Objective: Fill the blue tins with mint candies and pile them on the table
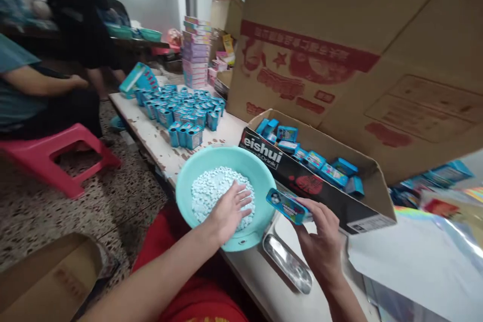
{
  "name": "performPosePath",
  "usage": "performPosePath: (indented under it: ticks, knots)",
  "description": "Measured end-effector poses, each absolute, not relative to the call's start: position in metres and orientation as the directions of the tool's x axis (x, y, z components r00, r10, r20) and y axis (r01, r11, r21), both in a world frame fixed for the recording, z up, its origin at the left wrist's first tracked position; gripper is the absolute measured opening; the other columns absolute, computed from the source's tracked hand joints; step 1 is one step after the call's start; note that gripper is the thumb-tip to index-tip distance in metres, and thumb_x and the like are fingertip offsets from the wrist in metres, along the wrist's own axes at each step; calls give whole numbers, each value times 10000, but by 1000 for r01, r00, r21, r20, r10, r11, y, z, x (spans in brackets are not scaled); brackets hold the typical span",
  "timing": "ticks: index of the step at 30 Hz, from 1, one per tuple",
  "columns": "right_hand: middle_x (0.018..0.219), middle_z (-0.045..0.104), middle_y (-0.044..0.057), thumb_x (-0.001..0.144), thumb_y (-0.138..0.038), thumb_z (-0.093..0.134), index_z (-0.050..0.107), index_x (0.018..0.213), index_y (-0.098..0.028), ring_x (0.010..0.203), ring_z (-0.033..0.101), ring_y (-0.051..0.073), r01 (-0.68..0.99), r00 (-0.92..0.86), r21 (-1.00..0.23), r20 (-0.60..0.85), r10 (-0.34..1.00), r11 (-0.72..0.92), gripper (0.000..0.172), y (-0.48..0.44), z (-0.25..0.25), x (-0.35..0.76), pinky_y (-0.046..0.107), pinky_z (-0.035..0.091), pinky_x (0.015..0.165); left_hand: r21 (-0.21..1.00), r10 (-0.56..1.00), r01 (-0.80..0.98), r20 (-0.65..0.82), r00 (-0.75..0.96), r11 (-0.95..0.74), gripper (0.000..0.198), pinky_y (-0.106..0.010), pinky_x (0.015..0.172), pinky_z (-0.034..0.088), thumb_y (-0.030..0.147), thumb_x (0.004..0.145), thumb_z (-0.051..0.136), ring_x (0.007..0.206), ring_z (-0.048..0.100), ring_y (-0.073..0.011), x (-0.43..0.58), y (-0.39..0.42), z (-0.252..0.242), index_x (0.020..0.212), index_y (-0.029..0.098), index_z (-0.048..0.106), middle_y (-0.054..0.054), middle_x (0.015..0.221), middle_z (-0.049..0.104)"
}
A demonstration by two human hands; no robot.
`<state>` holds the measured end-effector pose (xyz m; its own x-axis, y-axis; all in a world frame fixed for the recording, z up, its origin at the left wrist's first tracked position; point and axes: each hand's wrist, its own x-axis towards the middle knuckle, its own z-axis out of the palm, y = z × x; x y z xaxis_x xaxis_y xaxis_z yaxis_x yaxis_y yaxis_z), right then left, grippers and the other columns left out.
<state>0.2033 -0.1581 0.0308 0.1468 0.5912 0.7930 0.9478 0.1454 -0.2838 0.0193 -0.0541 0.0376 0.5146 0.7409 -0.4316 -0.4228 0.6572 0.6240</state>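
My left hand lies fingers-down in a turquoise bowl full of small pale blue tablets; whether it grips any I cannot tell. My right hand pinches a small blue flat box, held tilted just right of the bowl, above the table. A shallow cardboard tray behind my right hand holds several more of these blue boxes.
Many filled blue boxes stand farther along the worn white table. A metal scoop lies by the near edge. A big cardboard carton rises at right. Another person sits at left by a pink stool.
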Motion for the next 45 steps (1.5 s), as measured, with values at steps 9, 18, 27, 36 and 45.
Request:
performPosePath:
  ticks: [9, 18, 27, 36, 45]
  knots:
    - [955, 669, 53, 827, -215, 542, 597, 1062, -246, 894, 597, 235, 970, -1, -144, 803, 596, 195, 243, -119, 31, 177, 385, 378, 833, 364, 768, -686, -426, 479, 630, 312, -277, 717, 495, 373, 925, 416, 735, 588, -134, 30, -49, 50, 1031, 116, 559, -101, 995, 583]
    - [960, 665, 47, 821, -202, 547, 582, 1069, -244, 906, 596, 231, 954, 45, -213, 797, 602, 210, 254, -116, 21, 168, 373, 394, 823, 418, 761, -643, -456, 462, 642, 207, -262, 653, 487, 256, 900, 474, 643, 591, -129, 18, -43, 46, 901, 89, 596, -77, 804, 600]
    - [980, 668, 62, 839, -196, 532, 594, 1071, -237, 910, 587, 233, 978, 28, -138, 827, 562, 154, 244, -121, 21, 168, 385, 370, 837, 422, 754, -629, -444, 485, 653, 187, -265, 664, 486, 232, 886, 503, 643, 598, -132, 26, -47, 40, 843, 85, 610, -81, 769, 609]
    - [965, 676, 61, 832, -274, 563, 614, 1041, -233, 889, 605, 241, 938, 156, -308, 784, 601, 158, 219, -118, 9, 171, 381, 414, 786, 454, 800, -661, -393, 454, 598, 100, -260, 711, 497, 112, 838, 526, 699, 611, -136, 30, -54, 39, 823, 88, 621, -80, 767, 620]
    - [879, 682, 40, 665, -430, 744, 657, 970, -185, 800, 617, 216, 380, 676, -914, 380, 632, 143, 401, -133, 17, 168, 364, 481, 749, 948, 909, -270, -45, 415, 170, 202, -344, 917, 410, 125, 664, 690, 1005, 561, -238, 3, -49, 26, 853, 197, 699, -86, 952, 645]
